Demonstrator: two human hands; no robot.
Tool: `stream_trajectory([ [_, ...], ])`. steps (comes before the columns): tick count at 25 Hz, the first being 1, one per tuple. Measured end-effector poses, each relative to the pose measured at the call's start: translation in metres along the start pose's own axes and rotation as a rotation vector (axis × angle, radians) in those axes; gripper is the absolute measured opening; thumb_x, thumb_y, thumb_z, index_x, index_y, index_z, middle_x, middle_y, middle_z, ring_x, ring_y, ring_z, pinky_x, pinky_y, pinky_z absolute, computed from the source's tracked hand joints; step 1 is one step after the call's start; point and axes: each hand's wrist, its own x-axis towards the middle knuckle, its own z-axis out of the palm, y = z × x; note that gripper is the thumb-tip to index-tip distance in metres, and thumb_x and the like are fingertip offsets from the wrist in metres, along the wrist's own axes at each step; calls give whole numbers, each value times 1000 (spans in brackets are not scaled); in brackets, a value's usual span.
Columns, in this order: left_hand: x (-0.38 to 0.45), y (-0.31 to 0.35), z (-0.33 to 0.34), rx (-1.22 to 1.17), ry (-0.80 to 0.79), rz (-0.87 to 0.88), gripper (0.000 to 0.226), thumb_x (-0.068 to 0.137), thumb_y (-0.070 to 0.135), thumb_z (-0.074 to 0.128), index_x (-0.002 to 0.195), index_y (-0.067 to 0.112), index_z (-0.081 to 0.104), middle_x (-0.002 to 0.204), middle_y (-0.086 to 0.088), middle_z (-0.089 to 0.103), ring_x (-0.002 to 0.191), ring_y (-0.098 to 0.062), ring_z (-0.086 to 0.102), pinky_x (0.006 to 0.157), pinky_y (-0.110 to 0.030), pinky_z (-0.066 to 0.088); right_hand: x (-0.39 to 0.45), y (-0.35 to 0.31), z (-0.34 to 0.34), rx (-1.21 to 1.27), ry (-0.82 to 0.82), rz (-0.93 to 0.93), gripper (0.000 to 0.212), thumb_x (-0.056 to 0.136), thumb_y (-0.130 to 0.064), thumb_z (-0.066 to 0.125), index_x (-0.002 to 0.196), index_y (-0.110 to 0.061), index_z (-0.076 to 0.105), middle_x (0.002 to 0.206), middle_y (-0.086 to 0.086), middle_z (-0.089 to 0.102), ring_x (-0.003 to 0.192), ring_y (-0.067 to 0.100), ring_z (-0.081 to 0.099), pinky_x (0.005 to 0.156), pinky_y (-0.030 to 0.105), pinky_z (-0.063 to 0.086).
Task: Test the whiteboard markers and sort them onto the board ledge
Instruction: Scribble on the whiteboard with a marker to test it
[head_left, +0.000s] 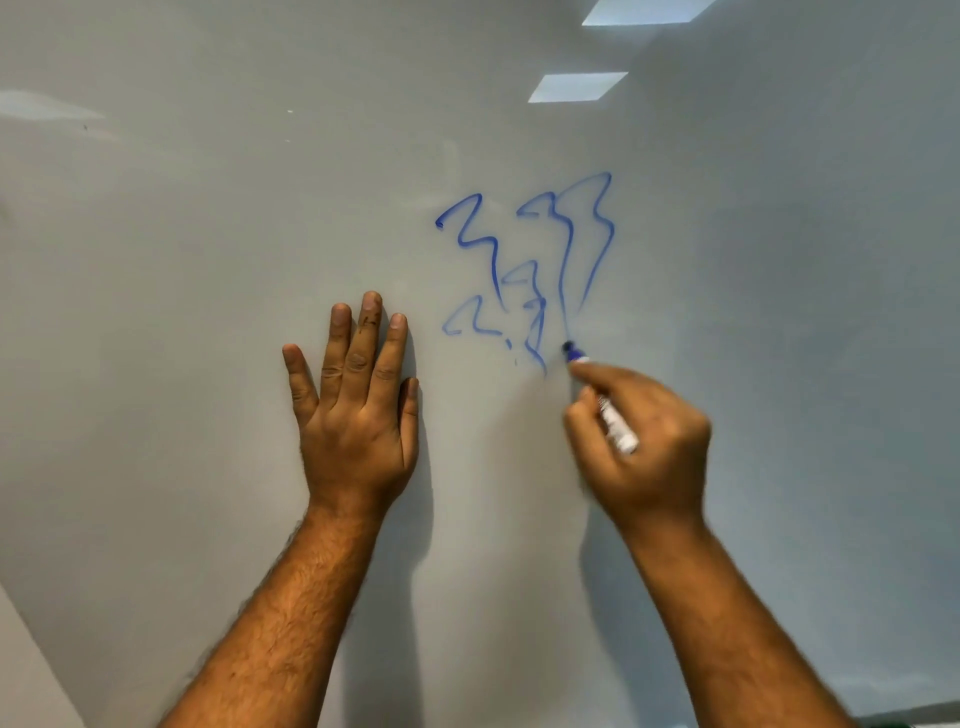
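Note:
The whiteboard (208, 234) fills almost the whole view. Blue zigzag scribbles (535, 260) run across its middle. My right hand (644, 441) grips a blue whiteboard marker (615, 423) with a white barrel, its uncapped tip touching the board just below the scribbles' lower right end. My left hand (358, 405) lies flat on the board to the left of the scribbles, fingers spread, holding nothing. Dark ink marks show on its middle finger. No other markers are in view.
Reflections of two ceiling lights (576, 87) shine at the top right of the board. A dark strip (914, 714) at the bottom right corner may be the board's lower edge or ledge. A pale wall strip (26, 675) shows at bottom left.

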Motion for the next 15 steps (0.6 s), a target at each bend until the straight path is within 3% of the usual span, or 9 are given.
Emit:
stream_trajectory([
  [4, -3, -1, 1, -21, -1, 17, 53, 108, 18, 49, 161, 13, 39, 170, -9, 30, 160, -30, 23, 126, -68, 13, -9, -3, 3, -67, -111, -108, 19, 92, -8, 67, 102, -4, 82, 89, 8, 80, 74, 23, 75, 69, 34, 61],
  [9, -8, -4, -5, -109, -11, 94, 62, 95, -12, 50, 153, 11, 51, 163, -9, 43, 156, -31, 34, 127, -61, 19, -27, -10, -6, -49, -216, 48, 22, 85, -10, 67, 98, -11, 84, 84, -2, 81, 69, 10, 72, 65, 25, 59],
  [11, -9, -5, -13, -250, -27, 121, 61, 91, -16, 46, 147, 7, 58, 158, -11, 51, 152, -31, 41, 126, -58, 26, -34, -18, -7, 88, -322, 191, 24, 86, -14, 64, 98, -15, 85, 78, -9, 78, 66, 8, 71, 61, 33, 59],
  [13, -21, 11, -21, -518, -79, 25, 58, 85, -17, 45, 136, 1, 65, 148, -15, 60, 143, -34, 53, 121, -53, 37, -43, -21, -13, 260, -360, 339, 25, 87, -17, 62, 99, -17, 84, 76, -12, 76, 66, 13, 74, 61, 41, 59],
  [15, -42, 50, -31, -878, -107, -268, 46, 92, -13, 42, 123, 7, 70, 127, -11, 67, 114, -30, 69, 101, -47, 57, -60, -23, -23, 334, -349, 373, 25, 90, -21, 62, 101, -18, 84, 79, -11, 77, 67, 17, 75, 61, 45, 61],
])
